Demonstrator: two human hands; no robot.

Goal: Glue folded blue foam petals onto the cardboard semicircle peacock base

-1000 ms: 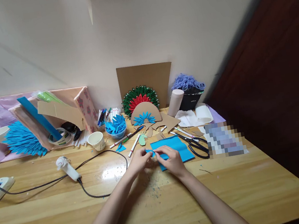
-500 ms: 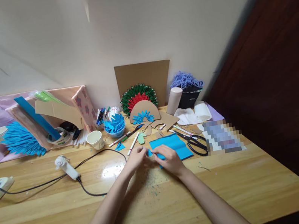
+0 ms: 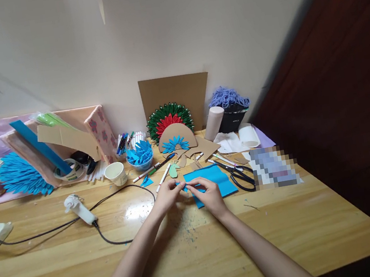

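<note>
The left hand (image 3: pixel 166 195) and the right hand (image 3: pixel 208 193) meet over the bench (image 3: pixel 204 253), fingertips pinched together on a small blue paper piece (image 3: pixel 185 187), held low probably to press a fold. The blue sheet (image 3: pixel 213 182) lies just behind the right hand and is partly covered by it. The fold itself is too small to see. Scissors (image 3: pixel 241 177) rest further right of the hands.

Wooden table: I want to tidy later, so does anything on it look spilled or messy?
Yes. Tiny blue paper specks are scattered on the wooden table just before the left hand and right hand, which pinch a small blue paper piece.
</note>
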